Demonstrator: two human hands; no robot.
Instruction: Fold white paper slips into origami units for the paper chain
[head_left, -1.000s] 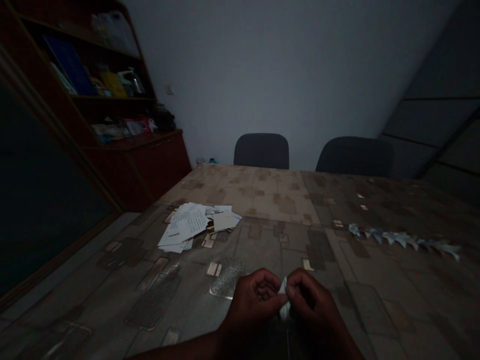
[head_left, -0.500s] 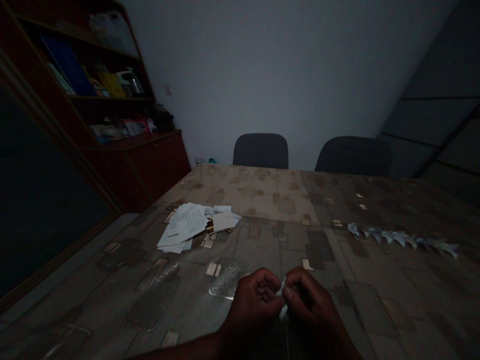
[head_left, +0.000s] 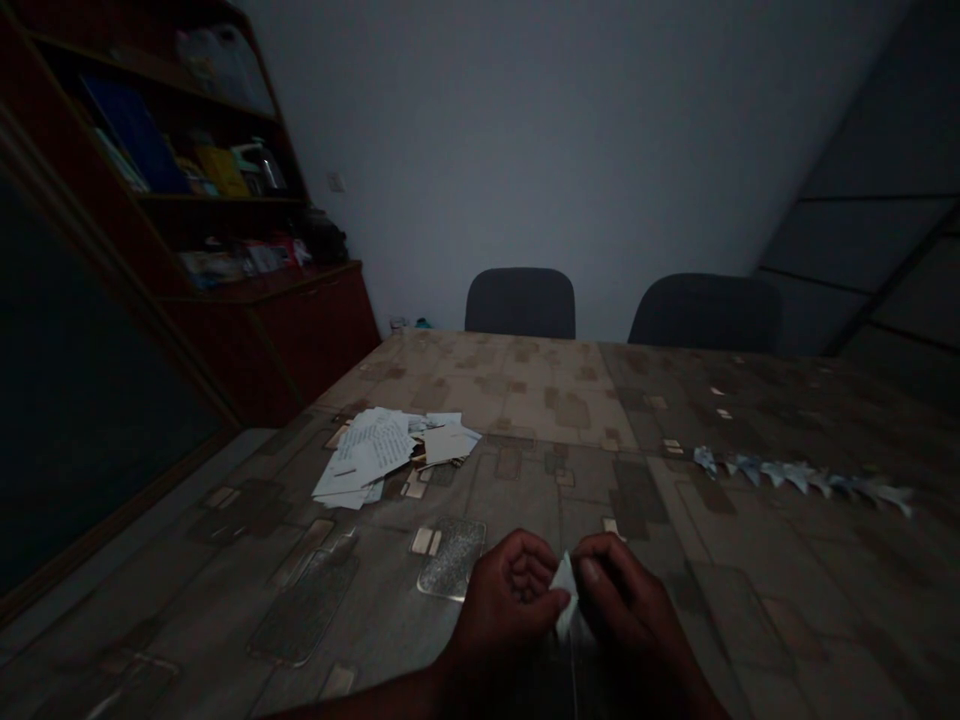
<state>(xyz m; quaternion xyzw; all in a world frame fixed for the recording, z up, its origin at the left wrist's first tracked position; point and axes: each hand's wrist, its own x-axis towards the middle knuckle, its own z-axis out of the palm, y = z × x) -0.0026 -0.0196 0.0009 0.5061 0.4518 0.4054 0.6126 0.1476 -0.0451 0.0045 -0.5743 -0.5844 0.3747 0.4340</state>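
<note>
A small folded piece of pale paper stands between the two hands near the table's front edge. My left hand pinches it, with the thumb on its face and the other fingers curled behind. Just to the right is my right hand, its fingers bent and its thumb tip close to the paper's right edge; whether it touches the paper is too dark to tell.
Loose printed paper pieces lie piled on the patterned table, left of centre. Several folded paper shapes form a row at the right. Beyond are two chairs and a red cabinet.
The folded paper now shows a wider, pointed face between the hands. My right thumb has moved up and away from my left thumb.
</note>
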